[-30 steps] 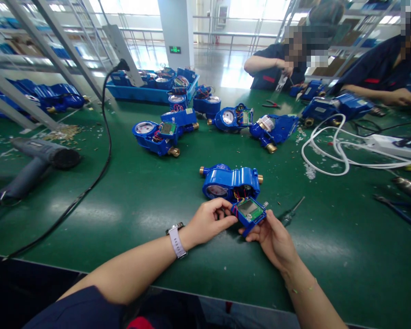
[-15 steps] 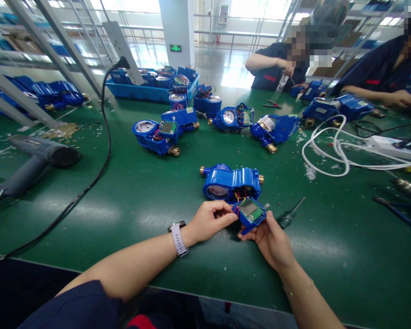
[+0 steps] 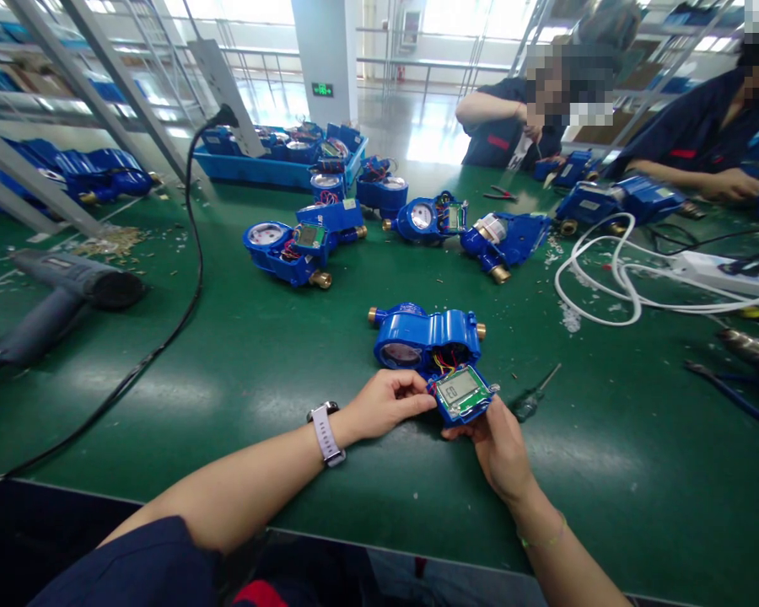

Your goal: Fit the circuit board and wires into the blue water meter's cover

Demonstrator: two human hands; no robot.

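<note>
- We hold a small display module (image 3: 460, 394) w/ both hands, just in front of the blue water meter (image 3: 427, 335) on the green table (image 3: 259, 371).
- Left hand (image 3: 385, 405): fingertips pressed on the module's left edge, a pinching grip at the corner where the coloured wires (image 3: 441, 364) enter; watch (image 3: 325, 434) on that wrist.
- Right hand (image 3: 499, 451): fingers curled under and round the module's lower right side, cradling it; grip closed on the blue frame, screen facing up at us.
- Key relation: the module sits betw. the two hands, tilted, its long axis running left-low to right-high; the meter's open cavity lies directly beyond it, away from us, wires bridging the short gap. Both hands about equally near; the left is closer to the wire end.
- Small screwdriver (image 3: 535, 396) lies on the table just right of the right hand, not touched.
- Farther off: more opened blue meters (image 3: 294, 244), a blue tray (image 3: 271, 169) of them, a heat gun (image 3: 63, 295) at left w/ black cable (image 3: 183, 312), white cord (image 3: 613, 278) at right.
- Co-workers' hands (image 3: 730, 181) at the far side, well apart from ours.
</note>
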